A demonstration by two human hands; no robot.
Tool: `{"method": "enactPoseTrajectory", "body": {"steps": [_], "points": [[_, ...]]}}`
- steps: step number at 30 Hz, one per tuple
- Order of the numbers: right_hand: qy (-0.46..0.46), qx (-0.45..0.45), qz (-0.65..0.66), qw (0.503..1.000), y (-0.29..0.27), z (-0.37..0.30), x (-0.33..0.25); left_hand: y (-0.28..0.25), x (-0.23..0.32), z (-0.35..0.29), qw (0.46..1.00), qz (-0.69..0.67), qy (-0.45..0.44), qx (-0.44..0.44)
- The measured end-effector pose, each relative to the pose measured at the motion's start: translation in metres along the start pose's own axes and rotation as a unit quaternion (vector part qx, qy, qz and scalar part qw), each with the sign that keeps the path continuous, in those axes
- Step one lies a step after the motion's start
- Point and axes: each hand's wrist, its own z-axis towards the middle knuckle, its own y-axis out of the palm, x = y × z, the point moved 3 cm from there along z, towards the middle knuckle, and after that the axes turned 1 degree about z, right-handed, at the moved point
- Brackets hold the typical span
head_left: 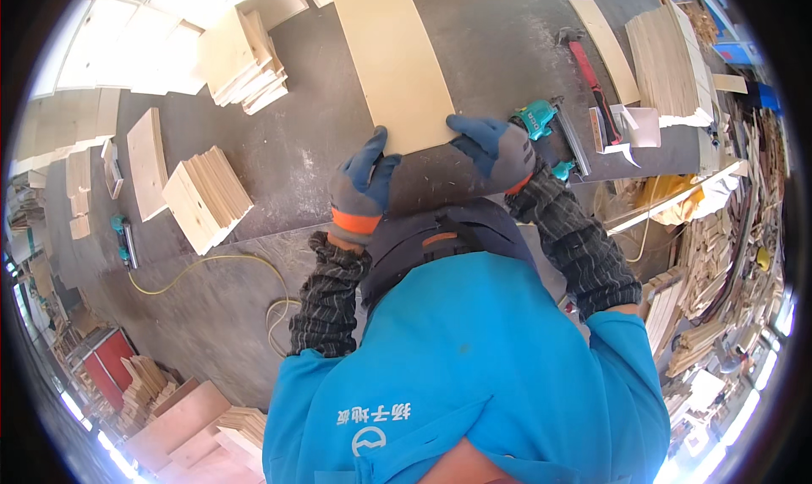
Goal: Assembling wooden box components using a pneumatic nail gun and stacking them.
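A long, pale wooden board [396, 65] lies lengthwise away from me on the dark worktable [296, 137]. My left hand [365, 180], in a grey and blue glove with an orange cuff, grips its near left corner, thumb and fingers closed on the edge. At the near right corner my right hand [499, 153], gloved alike, holds the board the same way. Close beside the right hand, a teal nail gun [545, 125] rests on the table. Farther right lies a hammer [592, 78] with a red and black handle, its end in a small open box [641, 127].
Stacks of wooden panels [209, 196] and boards [241, 57] stand on the left, another panel stack [666, 65] at the far right. A second nail gun [124, 240] with a yellow hose [216, 257] lies near the left table edge. Wood scraps [710, 264] pile up on the right.
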Motion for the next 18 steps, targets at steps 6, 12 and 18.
{"method": "enactPoseTrajectory", "body": {"steps": [6,12,18], "points": [[0.006,-0.024,0.020,0.999,0.001,0.010,0.014,-0.005,0.002,0.008,0.987,0.084,0.138,0.026],[0.008,-0.031,0.031,0.999,0.001,0.010,0.014,-0.004,0.007,0.004,0.964,0.156,0.210,0.047],[0.003,0.003,0.018,1.000,0.005,0.002,0.007,-0.004,0.018,0.003,0.966,0.168,0.190,0.042]]}}
